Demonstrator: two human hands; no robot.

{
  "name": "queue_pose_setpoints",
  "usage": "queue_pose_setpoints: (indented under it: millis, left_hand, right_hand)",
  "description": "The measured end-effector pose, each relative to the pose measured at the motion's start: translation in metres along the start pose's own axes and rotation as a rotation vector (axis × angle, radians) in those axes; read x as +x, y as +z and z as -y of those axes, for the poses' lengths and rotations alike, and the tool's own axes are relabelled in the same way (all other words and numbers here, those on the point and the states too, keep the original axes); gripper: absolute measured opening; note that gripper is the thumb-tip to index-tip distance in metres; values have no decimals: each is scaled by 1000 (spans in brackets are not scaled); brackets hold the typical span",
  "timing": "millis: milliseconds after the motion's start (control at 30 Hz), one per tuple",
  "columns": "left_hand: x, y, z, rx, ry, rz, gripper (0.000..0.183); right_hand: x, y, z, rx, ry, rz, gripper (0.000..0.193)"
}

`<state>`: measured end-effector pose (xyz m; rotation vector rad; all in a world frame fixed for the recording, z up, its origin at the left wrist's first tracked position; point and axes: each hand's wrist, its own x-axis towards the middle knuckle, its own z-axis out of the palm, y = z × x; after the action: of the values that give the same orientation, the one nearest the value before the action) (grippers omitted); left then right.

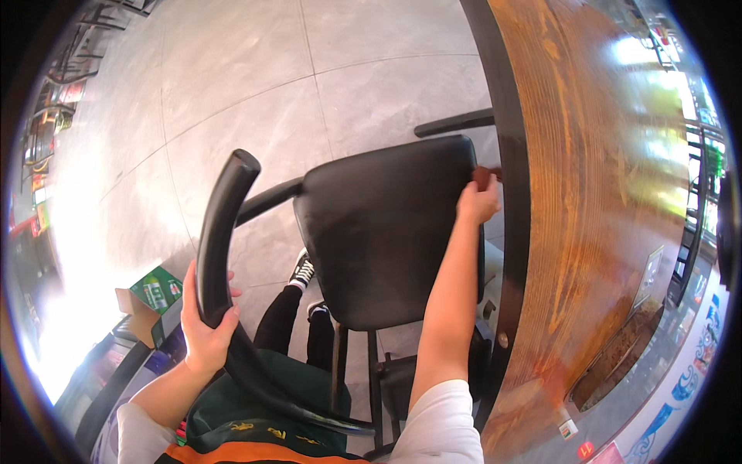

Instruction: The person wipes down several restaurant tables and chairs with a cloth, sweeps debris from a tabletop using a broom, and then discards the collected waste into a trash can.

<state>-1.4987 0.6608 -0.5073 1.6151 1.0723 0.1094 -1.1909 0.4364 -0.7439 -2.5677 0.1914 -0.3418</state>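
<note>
A black chair (386, 232) with a padded seat and a curved top rail (220, 232) stands in front of me, tilted toward the wooden table. My left hand (207, 329) grips the curved rail from its outer side, fingers wrapped around it. At the seat's right edge, close to the table's dark rim, my right hand (479, 203) is closed on what looks like a reddish-brown cloth (482, 178). Motion blurs that hand a little, and part of the cloth is hidden behind its fingers.
The wooden table (587, 193) runs along the right, with a dark edge. Another dark chair (398, 379) is partly tucked below it. A cardboard box with green print (154, 298) stands at the left. Grey tiled floor (371, 85) lies ahead.
</note>
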Motion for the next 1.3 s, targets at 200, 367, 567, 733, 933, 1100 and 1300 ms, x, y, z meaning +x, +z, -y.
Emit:
queue_pose_setpoints:
  millis: [200,367,567,733,933,1100,1300]
  left_hand:
    - [-1,-1,1,33,12,-3,72]
    - [1,-4,6,73,49,-10,67]
    - [4,-14,27,-17,230,-12,56]
    - [12,-21,37,-152,94,30,55]
    - [-5,7,11,-266,-219,106,73]
    - [-55,30,16,-332,-240,101,74]
    - [-50,22,31,-283,-189,251,81]
  right_hand:
    - [-175,-10,79,297,-692,779,21]
    - [-287,-61,84,715,82,1434,31]
    - [-184,-132,229,1430,646,1202,58]
    - [-230,-225,194,849,115,1456,56]
    - [-264,-362,64,20,-371,1354,47]
    - [-263,-410,41,-212,-265,1306,47]
    - [-249,-480,32,151,66,1139,45]
